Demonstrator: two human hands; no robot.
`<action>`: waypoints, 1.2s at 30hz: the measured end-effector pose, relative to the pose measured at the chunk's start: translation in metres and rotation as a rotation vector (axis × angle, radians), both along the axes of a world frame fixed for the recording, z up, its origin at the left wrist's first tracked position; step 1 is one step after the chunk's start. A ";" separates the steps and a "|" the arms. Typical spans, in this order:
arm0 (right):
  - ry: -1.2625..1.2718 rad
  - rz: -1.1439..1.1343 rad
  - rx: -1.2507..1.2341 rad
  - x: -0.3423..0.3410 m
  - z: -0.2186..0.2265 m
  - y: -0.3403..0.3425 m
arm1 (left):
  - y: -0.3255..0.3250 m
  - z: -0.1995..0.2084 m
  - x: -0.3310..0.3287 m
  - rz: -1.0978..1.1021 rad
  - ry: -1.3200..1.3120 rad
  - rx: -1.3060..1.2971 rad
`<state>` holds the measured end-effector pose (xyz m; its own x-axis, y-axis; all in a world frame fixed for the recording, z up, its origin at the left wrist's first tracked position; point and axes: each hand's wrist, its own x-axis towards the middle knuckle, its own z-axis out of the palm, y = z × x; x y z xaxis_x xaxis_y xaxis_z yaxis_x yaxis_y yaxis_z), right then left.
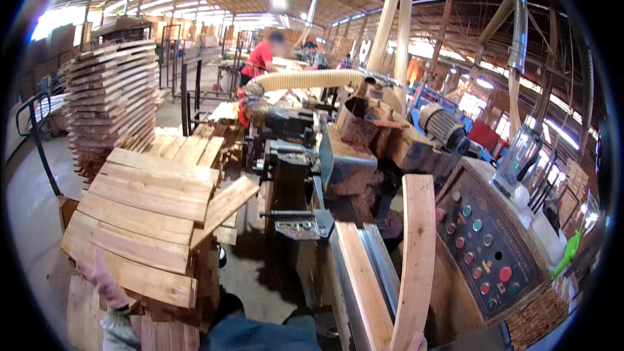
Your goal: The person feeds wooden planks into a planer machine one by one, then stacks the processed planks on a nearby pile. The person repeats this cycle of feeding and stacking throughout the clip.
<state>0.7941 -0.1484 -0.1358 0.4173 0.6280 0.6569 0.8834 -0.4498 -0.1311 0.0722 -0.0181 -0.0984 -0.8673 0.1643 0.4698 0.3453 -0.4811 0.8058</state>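
My left hand (107, 281) is raised beside the near left corner of a stack of flat wooden boards (140, 214). Its fingers look spread, slightly blurred, with nothing in them. At the bottom edge, a small part of my right hand (419, 343) shows at the near end of a long wooden plank (418, 247), which it grips; the rest is hidden. This plank stands tilted up over the machine. Left of it, another plank (364, 279) lies along the machine's metal rail (383, 257).
A control panel (487, 247) with several coloured buttons sits at the right. Ahead are the machine's metal guides (296, 224), a motor (442, 123) and a ribbed hose (309, 79). A tall board pile (110, 104) rises far left. A person in red (260, 58) works beyond.
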 end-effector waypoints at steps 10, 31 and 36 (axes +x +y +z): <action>0.029 0.075 -0.232 0.007 -0.040 -0.045 | -0.053 -0.067 -0.040 -0.030 -0.464 -0.324; 0.302 0.034 -0.034 -0.075 0.022 -0.047 | -0.068 -0.039 -0.081 -0.551 -0.572 -0.137; 0.426 0.127 -0.084 -0.085 0.055 0.079 | -0.049 -0.076 -0.110 -0.380 -0.572 -0.082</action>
<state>0.7095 -0.0697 -0.0808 0.5557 0.7353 0.3880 0.8073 -0.3659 -0.4630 -0.0377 -0.0673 -0.1743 -0.8503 0.5214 -0.0717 -0.3255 -0.4140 0.8501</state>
